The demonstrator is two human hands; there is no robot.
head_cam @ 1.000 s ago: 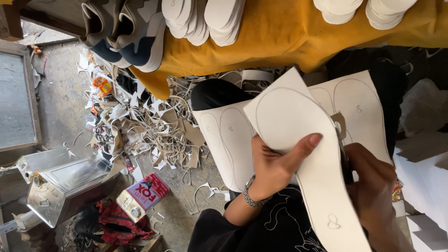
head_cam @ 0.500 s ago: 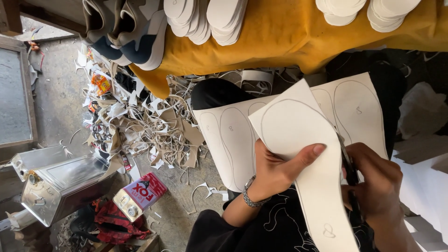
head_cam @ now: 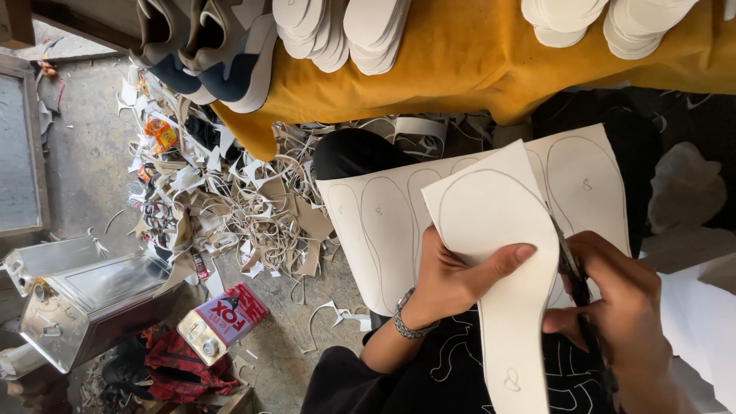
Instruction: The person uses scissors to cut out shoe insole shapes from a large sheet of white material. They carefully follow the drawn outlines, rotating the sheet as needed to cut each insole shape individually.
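- Right now my left hand [head_cam: 452, 280] pinches the pale insole sheet [head_cam: 498, 253]: thumb laid across its face, fingers curled behind its left edge.
- Its long axis runs from my lap up and away, toe end far from me, heel end nearest my body.
- My right hand [head_cam: 621, 307] sits just right of that sheet, its grip closed around dark scissors [head_cam: 575, 280]; the blades meet the sheet's right edge, along the pencilled outline.
- So the sheet lies left of my right grip and right of my left one, touching both.
- Under the left grip a larger card [head_cam: 383, 222] with drawn sole outlines rests across my knees.
- Beyond both hands, a yellow cloth [head_cam: 475, 69] carries stacks of cut soles [head_cam: 345, 31]; offcuts [head_cam: 245, 215] litter the floor well left of me.
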